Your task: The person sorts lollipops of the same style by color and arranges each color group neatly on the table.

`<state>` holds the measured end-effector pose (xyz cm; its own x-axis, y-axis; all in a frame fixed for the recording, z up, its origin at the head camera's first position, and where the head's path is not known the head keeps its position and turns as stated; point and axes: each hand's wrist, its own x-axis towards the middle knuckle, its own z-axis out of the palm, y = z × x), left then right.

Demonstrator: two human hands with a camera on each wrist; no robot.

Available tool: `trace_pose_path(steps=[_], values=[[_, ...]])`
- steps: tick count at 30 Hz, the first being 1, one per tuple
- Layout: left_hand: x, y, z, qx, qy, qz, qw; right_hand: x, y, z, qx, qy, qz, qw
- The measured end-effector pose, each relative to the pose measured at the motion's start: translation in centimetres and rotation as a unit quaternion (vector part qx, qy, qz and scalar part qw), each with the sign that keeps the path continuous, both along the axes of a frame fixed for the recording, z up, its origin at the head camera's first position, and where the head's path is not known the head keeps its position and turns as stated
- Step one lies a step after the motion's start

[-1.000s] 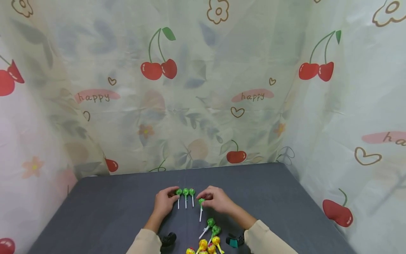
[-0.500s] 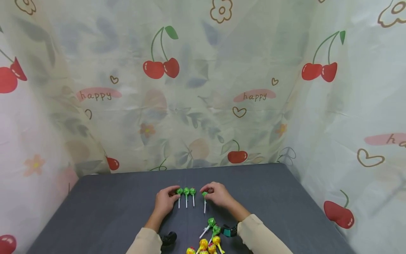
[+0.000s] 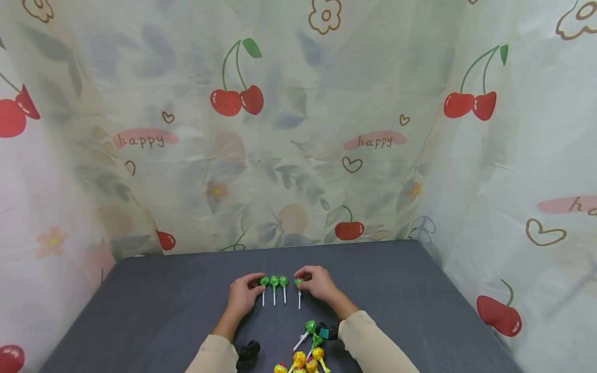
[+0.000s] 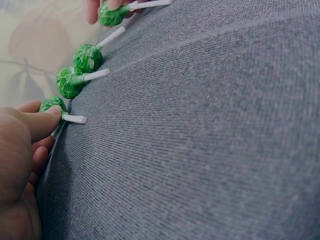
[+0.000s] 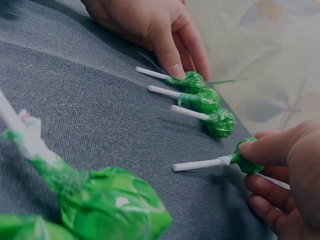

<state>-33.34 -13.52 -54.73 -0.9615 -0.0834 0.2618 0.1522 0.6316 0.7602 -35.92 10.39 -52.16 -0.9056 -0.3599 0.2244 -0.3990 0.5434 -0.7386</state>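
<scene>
Three green-wrapped lollipops lie side by side near the table's far edge, white sticks toward me. My left hand (image 3: 241,298) pinches the head of the leftmost lollipop (image 4: 53,103) between thumb and fingers. The middle lollipop (image 4: 70,82) and the right one of the row (image 5: 220,123) lie untouched beside it. To their right, my right hand (image 3: 323,287) holds a fourth green lollipop (image 5: 247,164) by its head, thumb on top. A gap separates it from the row, and its stick points the same way.
Two more green lollipops, one of them (image 3: 310,326), lie nearer me, close to the strap on my right wrist (image 3: 327,331). Several yellow lollipops (image 3: 299,358) are bunched at the front of the dark grey table (image 3: 154,311). A patterned curtain (image 3: 298,155) hangs behind the table.
My right hand has carried its green lollipop away from me up to the level of the row, then slightly left toward it. My left hand stays at the leftmost lollipop.
</scene>
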Motion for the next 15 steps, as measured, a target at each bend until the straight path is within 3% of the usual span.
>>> trace_pose_path(steps=[8,15], values=[[-0.1,0.0,0.0,-0.001,0.002,0.005,1.0,-0.3,-1.0,-0.8,-0.006,0.02,-0.056,0.998],[-0.1,0.0,0.0,-0.003,-0.003,0.005,1.0,-0.6,-1.7,-1.6,-0.022,0.029,-0.068,0.997]])
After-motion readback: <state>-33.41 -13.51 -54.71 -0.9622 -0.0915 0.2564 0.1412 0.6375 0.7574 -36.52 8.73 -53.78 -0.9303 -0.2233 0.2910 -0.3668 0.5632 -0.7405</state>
